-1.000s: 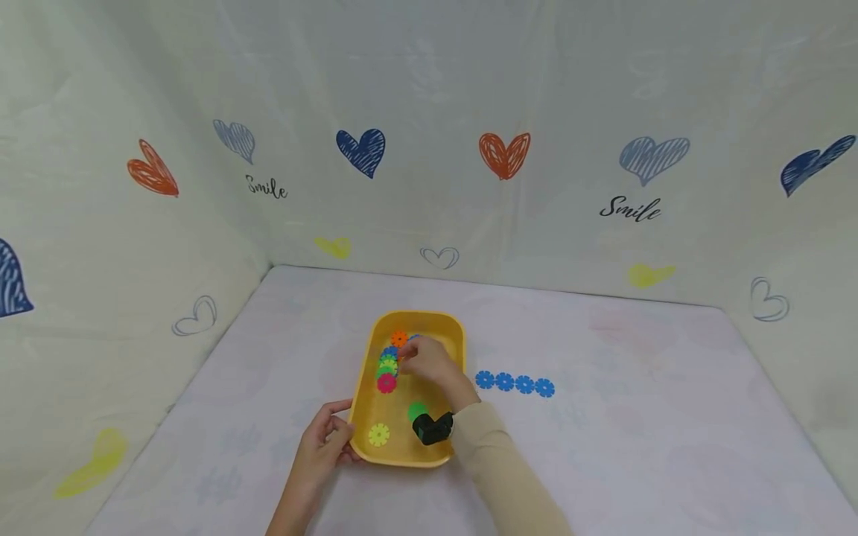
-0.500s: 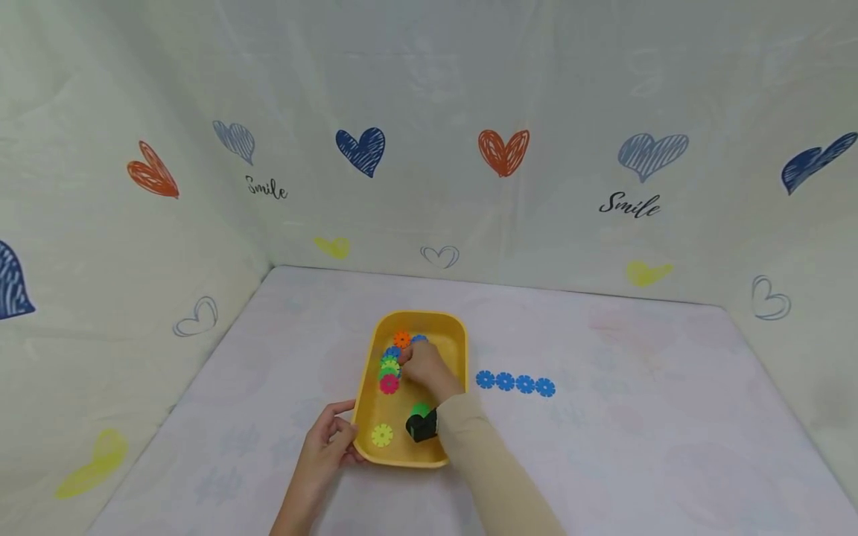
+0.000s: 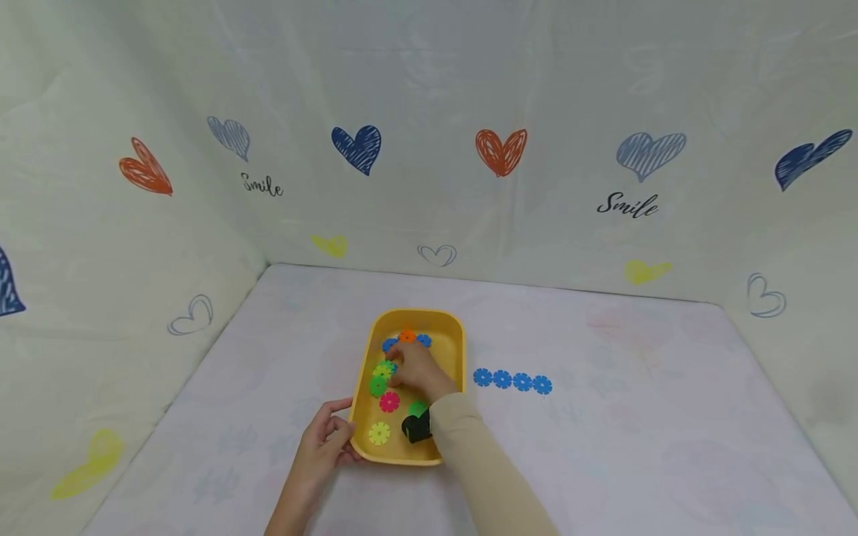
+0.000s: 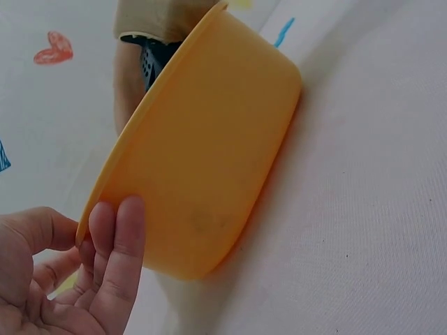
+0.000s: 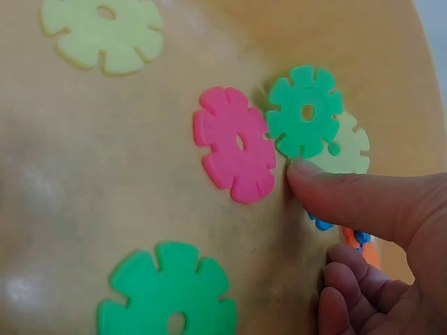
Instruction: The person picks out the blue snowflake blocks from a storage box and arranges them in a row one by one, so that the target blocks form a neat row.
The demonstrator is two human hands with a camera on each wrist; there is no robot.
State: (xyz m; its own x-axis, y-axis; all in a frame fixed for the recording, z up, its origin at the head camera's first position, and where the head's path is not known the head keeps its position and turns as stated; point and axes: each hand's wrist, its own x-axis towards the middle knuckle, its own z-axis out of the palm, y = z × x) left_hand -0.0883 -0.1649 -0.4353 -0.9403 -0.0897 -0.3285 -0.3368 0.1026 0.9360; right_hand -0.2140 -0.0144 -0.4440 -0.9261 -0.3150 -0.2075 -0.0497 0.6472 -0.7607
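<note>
The right hand [image 3: 415, 370] is down in the yellow tray [image 3: 453, 350], its thumb [image 5: 349, 199] stretched flat against the edge of a green disc [image 5: 304, 112] that overlaps a pink disc [image 5: 235, 143] and a pale yellow disc [image 5: 347, 150], the other fingers curled and pinching nothing — so a careless pinch could lift or shove several pieces together. The left hand [image 3: 326, 444] steadies the tray's near corner with straight fingers [image 4: 115, 244] on its outer wall; a loose touch there could let it slide. A row of blue discs [image 3: 512, 381] lies on the tablecloth [image 3: 637, 417] just beside the tray — clear of both hands.
</note>
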